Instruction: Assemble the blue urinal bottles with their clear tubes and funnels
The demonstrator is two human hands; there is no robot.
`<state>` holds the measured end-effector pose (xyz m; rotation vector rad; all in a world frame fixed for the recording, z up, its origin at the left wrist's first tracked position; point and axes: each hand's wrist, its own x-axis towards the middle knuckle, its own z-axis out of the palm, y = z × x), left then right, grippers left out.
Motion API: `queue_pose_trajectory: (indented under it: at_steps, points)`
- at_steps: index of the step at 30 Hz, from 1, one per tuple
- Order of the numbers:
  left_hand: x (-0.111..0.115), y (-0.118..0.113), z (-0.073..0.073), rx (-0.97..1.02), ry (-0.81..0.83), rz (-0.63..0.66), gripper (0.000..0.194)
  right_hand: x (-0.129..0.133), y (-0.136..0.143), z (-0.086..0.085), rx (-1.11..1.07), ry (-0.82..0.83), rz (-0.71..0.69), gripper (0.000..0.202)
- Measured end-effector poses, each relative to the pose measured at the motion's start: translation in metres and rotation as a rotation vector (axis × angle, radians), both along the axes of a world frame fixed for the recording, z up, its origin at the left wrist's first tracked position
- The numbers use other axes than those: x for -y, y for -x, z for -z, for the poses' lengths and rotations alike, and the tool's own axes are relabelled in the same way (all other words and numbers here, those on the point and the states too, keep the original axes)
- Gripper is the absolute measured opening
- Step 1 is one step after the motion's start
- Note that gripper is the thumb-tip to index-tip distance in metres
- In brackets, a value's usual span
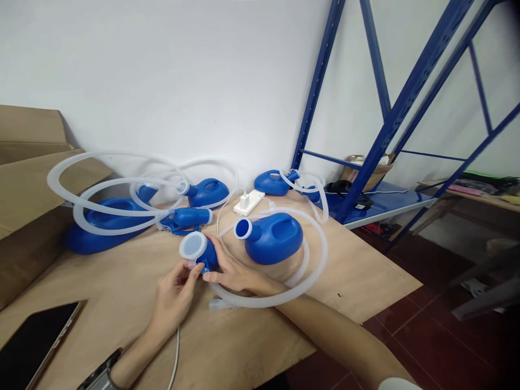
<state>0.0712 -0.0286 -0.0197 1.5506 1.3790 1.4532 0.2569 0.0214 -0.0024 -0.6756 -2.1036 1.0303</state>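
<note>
A blue urinal funnel head [209,254] with a round translucent white rim [193,246] is held low over the tabletop. My left hand [176,287] pinches it at the small clip or tab under the rim, thumb and fingers together. Around its right side curve the fingers of my right hand [231,268], with the thumb near the same tab. Just right of my hands stands a blue urinal bottle [274,238], its white-rimmed mouth facing left. A clear corrugated hose [320,254] loops around that bottle and passes beneath my right forearm. What lies between my fingertips is partly hidden.
More blue urinal bottles [211,192] with coiled hoses lie toward the wall. A white power strip [249,202] with a plugged charger sits behind. At left are a cardboard box [36,189] and a dark tablet [36,341]. Blue metal shelving [369,146] stands at right.
</note>
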Motion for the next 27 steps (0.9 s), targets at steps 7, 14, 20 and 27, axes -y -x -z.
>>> queue_pose_trajectory:
  at_steps: [7, 14, 20, 27]
  points:
    - [0.001, -0.005, -0.001, 0.163, 0.089, -0.012, 0.037, -0.003, 0.002, 0.007, -0.004, -0.083, 0.088, 0.076]
    - [-0.008, -0.001, -0.013, 0.339, 0.138, 0.036, 0.050, -0.003, 0.004, 0.006, -0.029, -0.067, 0.091, 0.079]
    - [-0.022, 0.021, -0.025, 0.510, 0.259, 0.010, 0.081, -0.004, 0.003, 0.004, -0.002, -0.015, 0.166, 0.092]
    - [-0.031, 0.034, -0.031, 0.579, 0.316, 0.002, 0.067, -0.010, 0.003, 0.010, 0.021, 0.076, 0.187, 0.078]
